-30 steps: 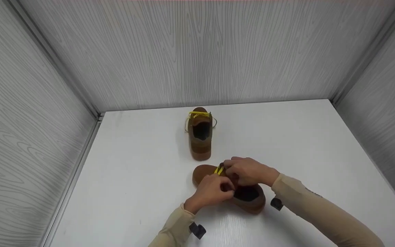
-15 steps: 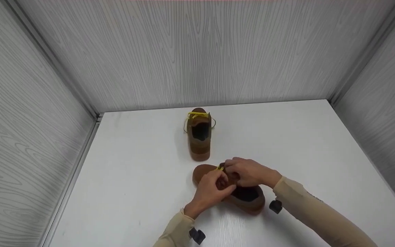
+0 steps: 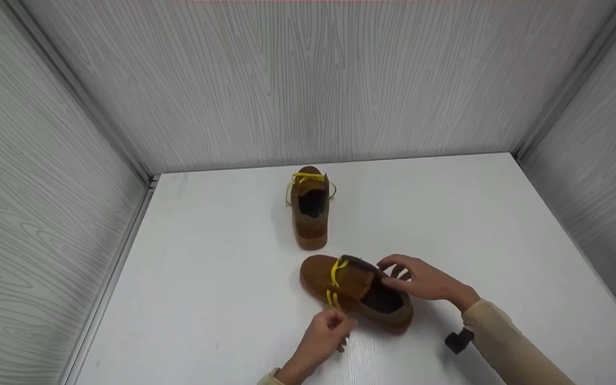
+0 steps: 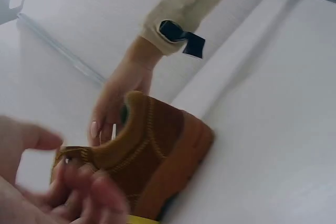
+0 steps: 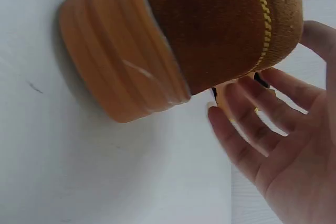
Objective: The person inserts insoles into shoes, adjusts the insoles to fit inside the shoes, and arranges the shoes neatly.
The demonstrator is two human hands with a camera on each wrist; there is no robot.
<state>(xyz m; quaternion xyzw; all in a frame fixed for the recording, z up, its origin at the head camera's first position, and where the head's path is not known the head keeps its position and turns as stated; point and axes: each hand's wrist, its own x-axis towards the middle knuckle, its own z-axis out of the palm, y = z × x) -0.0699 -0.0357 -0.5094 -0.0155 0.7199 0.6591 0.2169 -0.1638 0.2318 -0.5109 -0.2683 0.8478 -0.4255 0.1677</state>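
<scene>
A brown suede shoe [image 3: 318, 270] with yellow laces [image 3: 335, 272] lies on the white table, toe to the left and opening to the right. Just in front of its near side is my left hand [image 3: 323, 334], close to the hanging lace ends. Its fingers are loosely bent; in the left wrist view, where they blur, the thumb stands apart from them and no lace shows between. My right hand [image 3: 420, 277] spreads its fingers at the far rim of the opening, thumb by the collar. The right wrist view shows the shoe's heel [image 5: 210, 30] beside those fingers.
Behind stands a matching brown shoe [image 3: 310, 230], toe toward the back wall, its yellow laces tied across with loops at both sides. Grey wood-grain panels [image 3: 308, 80] enclose the white table [image 3: 222, 267] at the back and sides.
My left hand has left the laces on top and moved down toward the front. My right hand has shifted right from the tongue to the collar. The lacing now shows; both shoes stay put.
</scene>
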